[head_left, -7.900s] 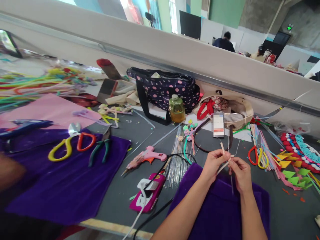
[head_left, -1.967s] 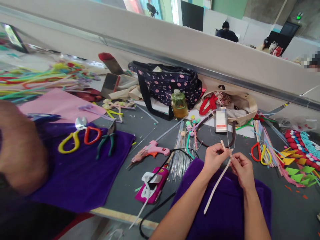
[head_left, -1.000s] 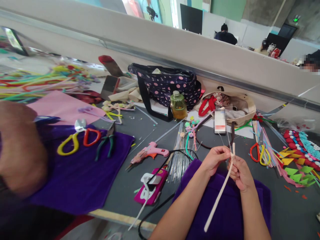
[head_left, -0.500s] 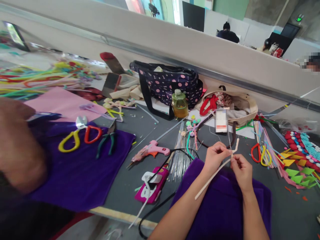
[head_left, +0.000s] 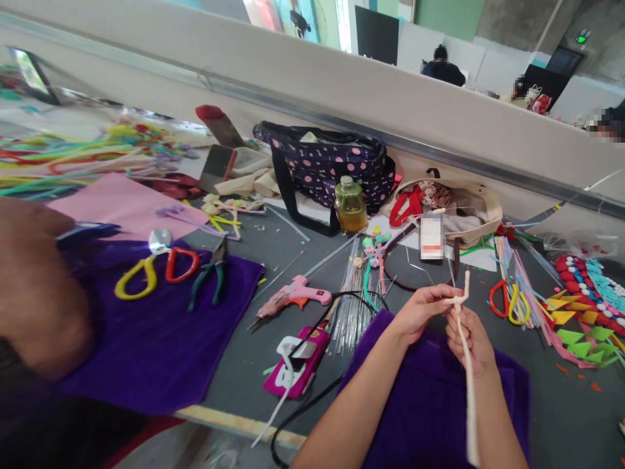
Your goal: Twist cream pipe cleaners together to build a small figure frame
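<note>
Far to the left of the grip: a blurred forearm of another person (head_left: pixel 39 293) at the frame edge, over a purple cloth (head_left: pixel 146 339). On that cloth, yellow and red scissors (head_left: pixel 156 270) and green-handled pliers (head_left: pixel 208 280), side by side. Behind them, a pink sheet (head_left: pixel 122 205) and a heap of coloured pipe cleaners (head_left: pixel 73 159).

Nearer to the grip, on the grey table (head_left: pixel 273 260): a pink glue gun (head_left: pixel 293 299), a pink phone (head_left: pixel 295 365) with a white plug and black cable on it, then a bundle of thin wires (head_left: pixel 351 293) just left of the hands. Behind, against the partition, a dotted dark bag (head_left: pixel 332 166) and a small bottle of yellow liquid (head_left: pixel 350 205).

At the grip itself: left hand (head_left: pixel 420 312) and right hand (head_left: pixel 471 339) close together above a second purple cloth (head_left: pixel 430 404). Both pinched shut on a cream pipe cleaner (head_left: pixel 466 365), left fingertips at the twisted knot near its top, right fingers curled around it just below. Short end upright above the knot (slightly tilted), long end hanging down over the right wrist to the bottom edge.

Right of the grip: red and yellow scissors (head_left: pixel 508 303), near but apart, then felt triangles (head_left: pixel 576 326) in yellow and green, well apart.
</note>
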